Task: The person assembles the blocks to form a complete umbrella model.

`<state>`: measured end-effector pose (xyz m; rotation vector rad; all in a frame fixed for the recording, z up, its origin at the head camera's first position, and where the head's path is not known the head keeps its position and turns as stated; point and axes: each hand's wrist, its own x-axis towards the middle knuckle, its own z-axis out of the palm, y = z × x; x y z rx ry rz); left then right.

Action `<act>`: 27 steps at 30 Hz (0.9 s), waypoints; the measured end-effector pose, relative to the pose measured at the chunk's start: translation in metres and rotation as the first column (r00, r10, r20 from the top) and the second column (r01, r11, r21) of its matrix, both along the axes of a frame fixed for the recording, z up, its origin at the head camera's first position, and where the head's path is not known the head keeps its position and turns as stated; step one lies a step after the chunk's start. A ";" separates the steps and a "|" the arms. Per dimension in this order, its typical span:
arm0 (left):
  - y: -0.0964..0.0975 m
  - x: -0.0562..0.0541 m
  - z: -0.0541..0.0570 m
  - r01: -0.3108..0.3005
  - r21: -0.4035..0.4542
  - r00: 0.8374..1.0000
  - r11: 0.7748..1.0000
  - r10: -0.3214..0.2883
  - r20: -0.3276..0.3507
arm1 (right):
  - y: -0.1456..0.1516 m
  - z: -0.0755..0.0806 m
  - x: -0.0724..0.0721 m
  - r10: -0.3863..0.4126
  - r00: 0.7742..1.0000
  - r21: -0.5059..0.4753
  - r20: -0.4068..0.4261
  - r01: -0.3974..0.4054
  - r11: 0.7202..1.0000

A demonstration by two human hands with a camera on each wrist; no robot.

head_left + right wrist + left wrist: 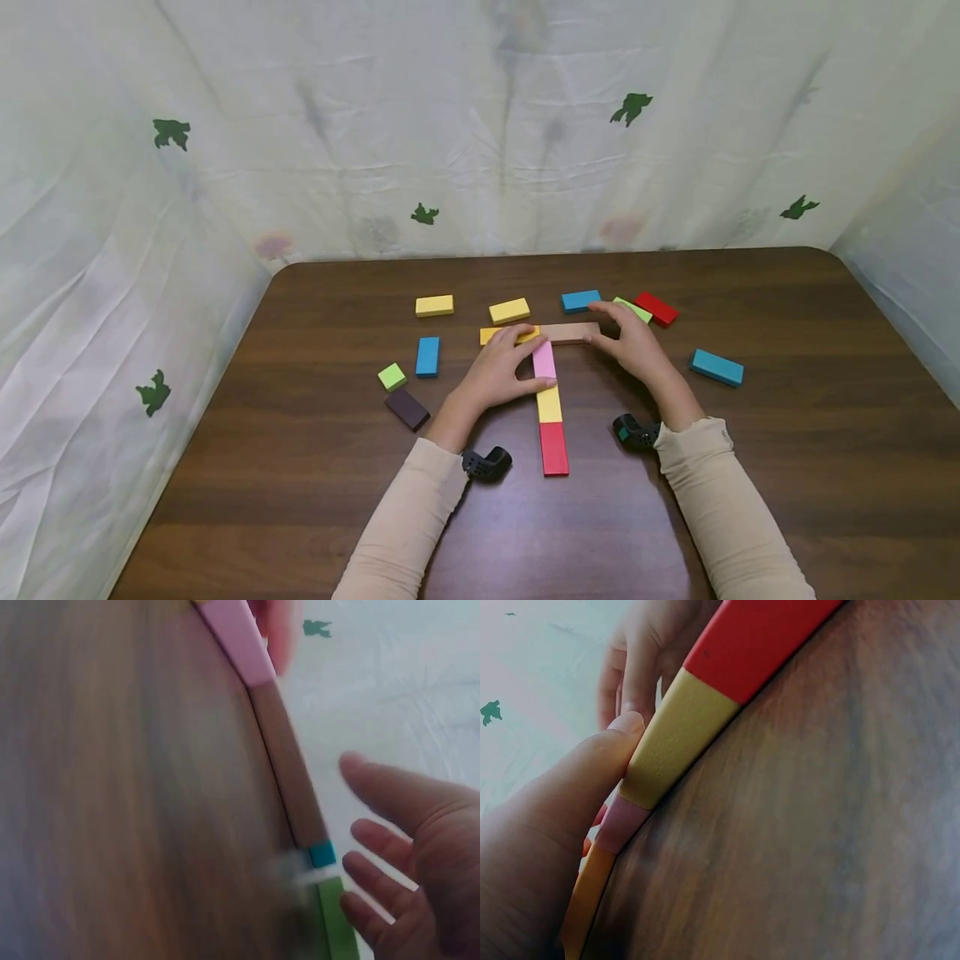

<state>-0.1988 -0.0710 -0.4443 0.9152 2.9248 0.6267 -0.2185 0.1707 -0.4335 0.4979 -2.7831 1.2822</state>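
Observation:
My left hand (501, 367) lies over the junction of a T-shaped row of blocks. Its thumb (592, 761) is straight and rests at the yellow block (679, 739), beside the pink block (544, 361); its fingers reach the orange block (491, 335) on the crossbar. Below the yellow block, the red block (554, 450) forms the foot of the stem. Near the right end of the light brown block (568, 333), my right hand (630, 342) hovers with spread, loosely bent fingers, holding nothing. In the right wrist view, its thumb (397, 791) is apart from that brown block.
Behind the T lie two yellow blocks (434, 306) and a blue block (581, 301). Green (634, 310) and red (656, 308) blocks sit past my right hand, another blue one (717, 367) farther right. Blue (427, 357), small green (392, 377) and dark (407, 409) blocks lie left.

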 end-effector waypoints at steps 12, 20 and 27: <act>-0.001 0.000 -0.004 -0.005 0.019 1.000 1.000 0.005 -0.006 | 0.028 0.009 0.004 -0.105 0.994 -0.029 -0.027 0.105 0.994; 0.000 0.000 -0.004 -0.008 0.023 1.000 1.000 0.008 -0.002 | 0.039 0.007 0.003 -0.142 0.989 -0.019 -0.039 0.141 0.990; 0.000 0.000 -0.003 -0.008 0.024 1.000 1.000 0.008 -0.008 | 0.041 0.005 0.003 -0.148 0.989 0.051 0.016 0.147 0.988</act>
